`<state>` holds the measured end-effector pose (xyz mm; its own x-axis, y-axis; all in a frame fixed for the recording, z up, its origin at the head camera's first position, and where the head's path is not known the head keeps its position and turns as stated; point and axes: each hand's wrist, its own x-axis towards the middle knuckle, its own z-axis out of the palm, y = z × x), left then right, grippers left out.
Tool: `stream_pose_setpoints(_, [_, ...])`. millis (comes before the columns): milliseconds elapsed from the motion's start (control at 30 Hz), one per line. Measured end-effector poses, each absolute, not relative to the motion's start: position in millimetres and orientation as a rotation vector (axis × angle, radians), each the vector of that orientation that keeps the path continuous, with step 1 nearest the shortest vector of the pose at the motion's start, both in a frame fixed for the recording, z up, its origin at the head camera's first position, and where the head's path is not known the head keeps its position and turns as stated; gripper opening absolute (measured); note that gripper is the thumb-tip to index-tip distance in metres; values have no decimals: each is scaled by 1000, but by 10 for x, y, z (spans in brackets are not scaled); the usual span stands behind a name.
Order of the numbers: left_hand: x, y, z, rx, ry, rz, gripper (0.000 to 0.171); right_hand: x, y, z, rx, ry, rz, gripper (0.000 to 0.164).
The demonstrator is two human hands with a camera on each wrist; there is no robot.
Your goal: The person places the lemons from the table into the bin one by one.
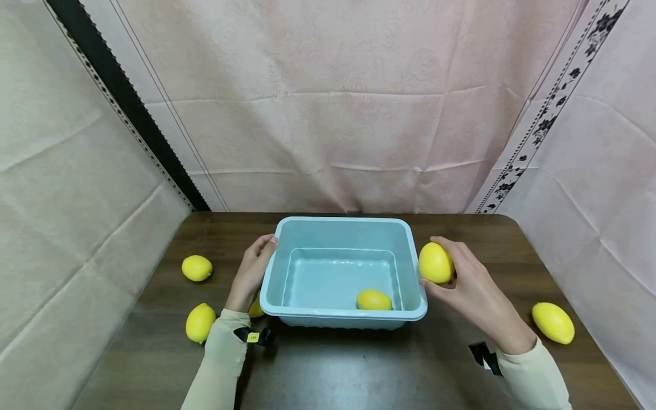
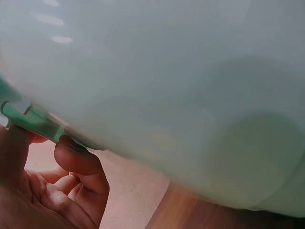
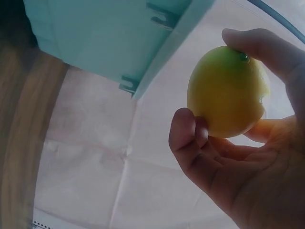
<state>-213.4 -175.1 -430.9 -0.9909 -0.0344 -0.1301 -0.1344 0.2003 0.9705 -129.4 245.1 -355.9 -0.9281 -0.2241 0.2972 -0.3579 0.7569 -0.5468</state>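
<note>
A light blue plastic basin (image 1: 353, 313) stands in the middle of the dark wooden table, with one yellow lemon (image 1: 374, 299) inside near its front right. My left hand (image 1: 251, 273) grips the basin's left rim; in the left wrist view, thumb and fingers of that hand (image 2: 62, 186) pinch the rim beside the pale basin wall (image 2: 143, 71). Just outside the right rim, my right hand (image 1: 474, 290) holds another lemon (image 1: 434, 263) between thumb and fingers. The right wrist view shows this lemon (image 3: 226, 95), greenish at one end, apart from the basin's outer wall (image 3: 95, 38).
Two lemons lie at the table's left, one farther back (image 1: 197, 267) and one nearer (image 1: 200, 323). Another lemon (image 1: 255, 307) is partly hidden behind my left wrist. One more lemon (image 1: 553, 323) lies near the right edge. Pale cloth (image 1: 348, 136) hangs behind and beside the table.
</note>
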Motion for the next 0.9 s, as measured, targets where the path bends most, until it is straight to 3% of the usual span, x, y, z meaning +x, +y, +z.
stream_pose_setpoints(900, [-2166, -1771, -4320, -173, 2400, 1897, 58, -1597, 2155, -3505, 637, -2741, 944, 80])
